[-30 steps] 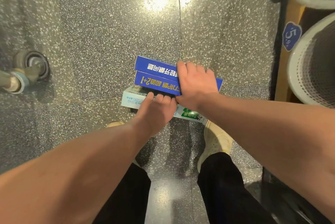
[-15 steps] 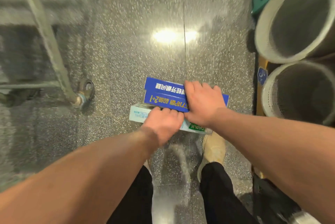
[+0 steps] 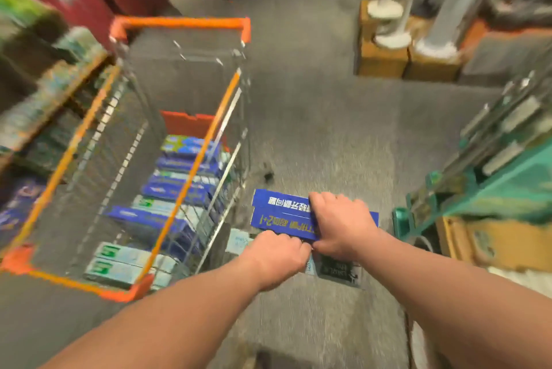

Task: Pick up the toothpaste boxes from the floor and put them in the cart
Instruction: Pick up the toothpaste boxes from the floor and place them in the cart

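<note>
Head view, heavy blur. The cart [image 3: 182, 23] stands on the left, a wire basket with an orange rim. It is already part loaded: blue boxes [image 3: 155, 219] lie in a row along its floor, and green-and-white boxes [image 3: 125, 261] sit at the near end. So I judge a good share of the task done.

What I see left is the stack in the hands. It is two blue toothpaste boxes [image 3: 280, 213] side by side, with a pale box [image 3: 239, 240] under them that pokes out left and near. The stack is just right of the cart's right wall, outside the basket and lower than the orange rim. It looks lifted off the floor [image 3: 313, 129], but with the blur I cannot tell for sure. I see no other loose boxes on the floor in this shot, though the near floor is partly hidden by the arms.

The left hand [image 3: 277, 258] is at the near edge of the stack with its fingers curled in, gripping from below and the near side. Its fingertips are hidden under the boxes. The right hand [image 3: 340, 222] is on top of the blue boxes toward their right end, with fingers bent over the far edge, clamping down. The hands are close together, almost touching at the thumbs, both closed on the stack.

My judgement is that the remaining step is to raise the stack over the right rim and set it in with the others.

A green rack [image 3: 478, 189] stands to the right and cardboard cartons [image 3: 382, 60] sit far right.
</note>
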The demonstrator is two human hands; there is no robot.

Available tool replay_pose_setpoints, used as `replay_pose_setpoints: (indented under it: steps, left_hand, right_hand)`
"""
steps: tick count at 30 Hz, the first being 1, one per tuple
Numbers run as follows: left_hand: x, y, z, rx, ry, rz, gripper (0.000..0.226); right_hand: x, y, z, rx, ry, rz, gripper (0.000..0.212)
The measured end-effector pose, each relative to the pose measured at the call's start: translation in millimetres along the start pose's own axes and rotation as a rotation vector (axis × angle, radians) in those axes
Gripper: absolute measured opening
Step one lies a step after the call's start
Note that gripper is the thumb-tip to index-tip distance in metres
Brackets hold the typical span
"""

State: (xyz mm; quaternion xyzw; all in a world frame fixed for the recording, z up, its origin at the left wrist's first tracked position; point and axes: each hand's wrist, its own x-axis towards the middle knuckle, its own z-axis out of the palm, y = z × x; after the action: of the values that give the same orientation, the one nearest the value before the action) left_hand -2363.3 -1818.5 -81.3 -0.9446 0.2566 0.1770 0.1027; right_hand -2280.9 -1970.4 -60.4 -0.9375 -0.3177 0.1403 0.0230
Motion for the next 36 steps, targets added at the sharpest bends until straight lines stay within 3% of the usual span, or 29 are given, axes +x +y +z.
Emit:
replay_pose_setpoints:
  steps: [7,15,25,36]
  left_hand:
    - [-61.2,-64.8,-136.6,0.08,0.082,-0.178,0.024]
    - [-91.1,-188.3,-187.2,0.105,0.089,-0.337,0.039]
    - [-83.9,-352.4,-173.6,0.044,0.094,-0.473,0.038]
    - [-18.2,-437.1,-140.9,-0.244,-0.011,-0.974,0.037]
  right_hand:
    - [30.7,-39.4,-161.2,-0.071,0.146,-0.196,0.058]
    - [138.3,-103.9,-261.8,-0.178,0.18,-0.321,0.054]
    - [314.2,-172.1,-302.1,-0.247,0.179,-0.465,0.063]
    - [504.9,-213.0,-291.4,-0.363,0.093,-0.964,0.065]
